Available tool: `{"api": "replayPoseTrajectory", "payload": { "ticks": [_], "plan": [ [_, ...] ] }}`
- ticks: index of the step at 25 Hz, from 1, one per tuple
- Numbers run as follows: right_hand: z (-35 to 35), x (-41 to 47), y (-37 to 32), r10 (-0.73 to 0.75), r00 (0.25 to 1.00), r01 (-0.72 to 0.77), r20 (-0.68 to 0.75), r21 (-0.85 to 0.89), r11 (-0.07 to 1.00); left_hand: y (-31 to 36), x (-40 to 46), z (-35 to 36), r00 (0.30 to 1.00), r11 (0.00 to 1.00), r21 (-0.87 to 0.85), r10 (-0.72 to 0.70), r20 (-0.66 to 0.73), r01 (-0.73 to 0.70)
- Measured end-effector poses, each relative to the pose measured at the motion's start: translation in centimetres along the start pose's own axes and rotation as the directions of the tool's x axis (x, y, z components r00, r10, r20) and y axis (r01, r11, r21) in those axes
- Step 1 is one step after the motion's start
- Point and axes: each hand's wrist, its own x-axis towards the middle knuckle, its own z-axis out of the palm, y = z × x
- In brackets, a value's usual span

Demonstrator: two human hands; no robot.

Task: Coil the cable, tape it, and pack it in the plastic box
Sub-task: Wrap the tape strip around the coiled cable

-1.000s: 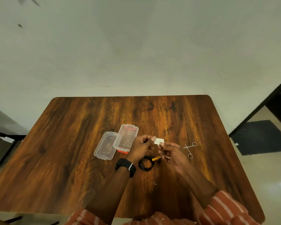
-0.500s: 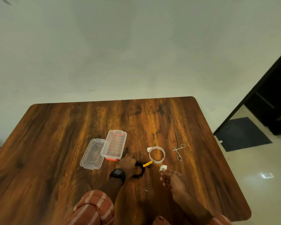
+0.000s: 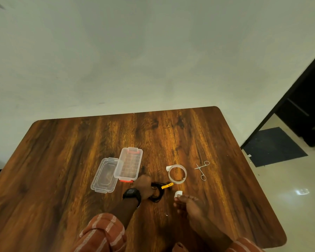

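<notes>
Near the front edge of the desk: both hands are working, everything else sits around the middle.
Desk (image 3: pixel 62 170): dark wood grain, rounded corners, far edge up against a plain wall.
Left hand (image 3: pixel 144 186): palm down on the coiled cable, fingers curled onto the coil's left side, pinning it to the desk. Black watch (image 3: pixel 132 194) on that wrist.
Cable (image 3: pixel 157 194): black, wound into a small loop, lying flat just right of the left hand. A yellow strap (image 3: pixel 167 185) sticks out of the coil toward the right edge.
Right hand (image 3: pixel 188 204): a bit right of the coil, not touching it, fingertips pinched on a small white piece of tape (image 3: pixel 178 194) that stands up from them.
Tape roll (image 3: pixel 177 174): clear ring, flat on the desk just beyond the coil toward the far edge, with a white tab end poking out on its left.
Scissors (image 3: pixel 201 170): small metal pair, right of the roll toward the right edge, apart from it.
Plastic box (image 3: pixel 129 165): clear with orange latches, open, sits left of the roll and just beyond the left hand. Can't make out anything inside.
Lid (image 3: pixel 104 175): clear, lying off the box and touching its left side.
Sleeves (image 3: pixel 102 231): rust with pale stripes, at the near edge.
</notes>
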Motion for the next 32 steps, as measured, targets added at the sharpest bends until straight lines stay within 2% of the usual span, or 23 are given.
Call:
{"api": "replayPoseTrajectory", "payload": {
  "ticks": [7, 11, 14, 16, 20, 22, 24, 26, 28, 30, 32],
  "plan": [
    [0.2, 0.4, 0.1, 0.081, 0.997, -0.08, 0.016, -0.013, 0.997, 0.4, 0.9, -0.8, 0.991, 0.987, -0.154, -0.013, 0.13, 0.034],
    [0.3, 0.6, 0.2, 0.084, 0.996, -0.083, 0.023, -0.031, 0.996, -0.1, 1.3, -1.6, 0.968, 0.974, -0.225, 0.02, 0.252, 0.038],
    [0.2, 0.9, 0.4, 0.058, 0.998, -0.058, 0.014, -0.021, 0.998, -0.6, 1.1, -1.8, 0.964, 0.949, -0.311, 0.033, 0.263, 0.052],
    [0.2, 1.0, 0.6, 0.049, 0.999, -0.049, 0.01, -0.013, 0.999, -0.7, 0.7, -2.1, 0.968, 0.919, -0.391, 0.052, 0.246, 0.05],
    [0.4, 1.1, 1.0, 0.03, 0.999, -0.03, -0.025, 0.022, 0.999, 0.5, -1.5, -2.9, 0.97, 0.776, -0.629, 0.12, 0.212, 0.041],
    [0.6, 0.6, 0.5, -0.084, 0.986, 0.085, -0.144, -0.001, 0.996, 1.5, -2.6, -3.3, 0.978, 0.741, -0.672, 0.138, 0.154, 0.001],
    [0.7, -0.3, -1.5, -0.317, 0.922, 0.303, -0.221, -0.097, 0.948, 2.4, -3.4, -4.1, 0.979, 0.72, -0.693, 0.163, 0.124, -0.032],
    [0.8, -1.3, -4.2, -0.54, 0.826, 0.519, -0.16, -0.155, 0.84, 3.2, -4.3, -5.5, 0.972, 0.73, -0.682, 0.193, 0.131, -0.053],
    [1.3, -1.8, -6.9, -0.656, 0.755, 0.641, -0.005, -0.204, 0.74, 4.1, -5.4, -7.3, 0.958, 0.761, -0.641, 0.247, 0.149, -0.096],
    [2.2, -2.1, -8.9, -0.647, 0.742, 0.67, 0.174, -0.216, 0.71, 4.9, -6.5, -9.2, 0.948, 0.766, -0.625, 0.292, 0.128, -0.152],
    [3.3, -2.4, -10.3, -0.581, 0.755, 0.646, 0.305, -0.195, 0.738, 5.6, -7.5, -11.1, 0.94, 0.758, -0.617, 0.33, 0.083, -0.212]
  ]
}}
